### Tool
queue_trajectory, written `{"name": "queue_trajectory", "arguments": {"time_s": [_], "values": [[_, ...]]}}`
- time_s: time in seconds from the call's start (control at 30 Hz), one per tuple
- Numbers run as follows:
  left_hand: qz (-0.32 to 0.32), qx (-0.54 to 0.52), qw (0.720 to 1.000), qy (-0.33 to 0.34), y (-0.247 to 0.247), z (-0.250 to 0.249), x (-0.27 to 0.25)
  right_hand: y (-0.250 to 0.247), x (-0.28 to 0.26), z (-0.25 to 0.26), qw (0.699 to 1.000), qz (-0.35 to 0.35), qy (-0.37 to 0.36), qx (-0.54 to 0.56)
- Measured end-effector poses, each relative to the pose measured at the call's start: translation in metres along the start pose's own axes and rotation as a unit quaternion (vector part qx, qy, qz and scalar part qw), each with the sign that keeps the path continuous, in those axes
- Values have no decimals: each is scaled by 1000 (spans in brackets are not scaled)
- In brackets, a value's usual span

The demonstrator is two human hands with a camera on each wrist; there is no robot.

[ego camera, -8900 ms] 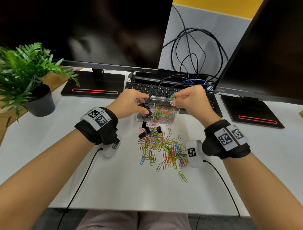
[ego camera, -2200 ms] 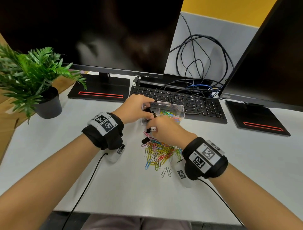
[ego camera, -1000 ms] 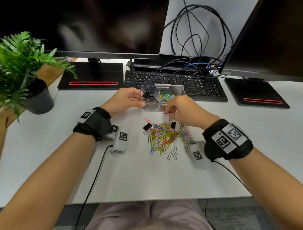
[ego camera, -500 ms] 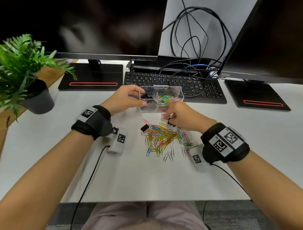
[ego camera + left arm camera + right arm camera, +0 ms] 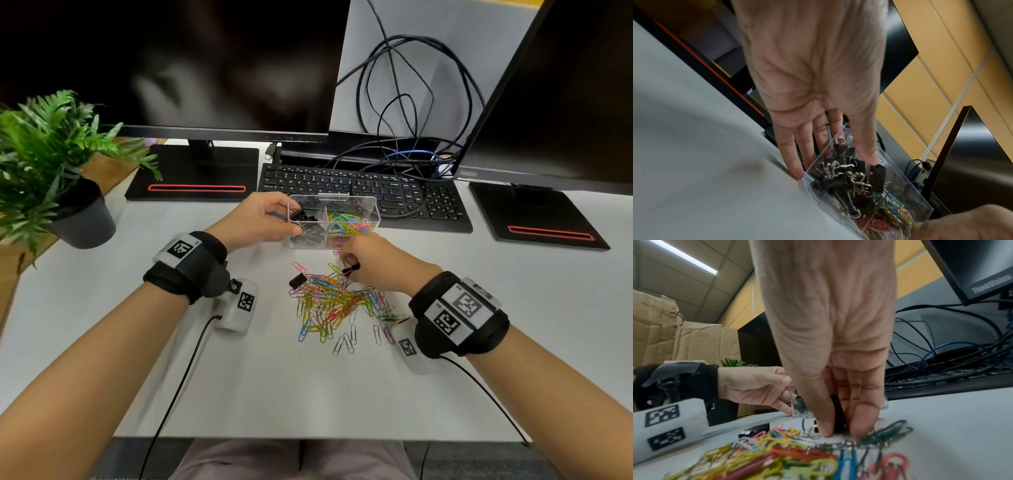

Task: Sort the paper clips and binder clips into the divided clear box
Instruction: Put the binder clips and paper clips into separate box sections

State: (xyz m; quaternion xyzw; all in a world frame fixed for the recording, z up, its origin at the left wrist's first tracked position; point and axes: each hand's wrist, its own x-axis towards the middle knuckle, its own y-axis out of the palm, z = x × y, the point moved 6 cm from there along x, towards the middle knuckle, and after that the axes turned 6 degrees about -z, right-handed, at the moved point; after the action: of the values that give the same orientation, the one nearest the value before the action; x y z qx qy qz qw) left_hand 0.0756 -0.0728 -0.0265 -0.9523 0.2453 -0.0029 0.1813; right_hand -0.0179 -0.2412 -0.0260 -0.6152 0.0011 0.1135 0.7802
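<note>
The clear box (image 5: 371, 214) stands in front of the keyboard, with black binder clips (image 5: 306, 219) in its left compartment and coloured paper clips (image 5: 346, 221) in its right. My left hand (image 5: 291, 219) grips the box's left end, thumb on the rim (image 5: 869, 159) and fingers against the outer wall. Just in front of the box, my right hand (image 5: 349, 265) pinches a black binder clip (image 5: 837, 415) between thumb and fingers at the far edge of the loose paper clip pile (image 5: 342, 301). A second black binder clip (image 5: 297, 281) lies at the pile's left edge.
A black keyboard (image 5: 359, 195) lies right behind the box under tangled cables (image 5: 404, 102). Two monitors on black stands (image 5: 195, 178) flank it. A potted plant (image 5: 82, 219) stands at the far left. Wrist camera units (image 5: 238, 305) sit on the white desk beside the pile.
My right hand has come back from the front of the box to the pile and taken a black binder clip in its fingertips. The left hand stays on the box.
</note>
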Motion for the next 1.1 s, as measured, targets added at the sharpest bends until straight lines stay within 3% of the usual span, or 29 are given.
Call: {"name": "queue_trajectory", "arguments": {"time_s": [0.3, 0.47, 0.73, 0.93, 1.1], "values": [[1, -9, 1000, 1, -1, 2, 1, -4, -1, 1, 1000, -13, -18, -5], [2, -2, 1000, 5, -1, 2, 1, -11, -2, -3, 993, 1, 10, 114], [-1, -13, 1000, 5, -2, 4, 3, -64, 5, 11, 966, -88, 19, 241], [5, -15, 1000, 7, -2, 6, 5, -87, 30, 37, 964, -209, -17, 164], [5, -7, 1000, 6, -3, 7, 6, -76, 50, 49, 972, -203, -17, 119]]}}
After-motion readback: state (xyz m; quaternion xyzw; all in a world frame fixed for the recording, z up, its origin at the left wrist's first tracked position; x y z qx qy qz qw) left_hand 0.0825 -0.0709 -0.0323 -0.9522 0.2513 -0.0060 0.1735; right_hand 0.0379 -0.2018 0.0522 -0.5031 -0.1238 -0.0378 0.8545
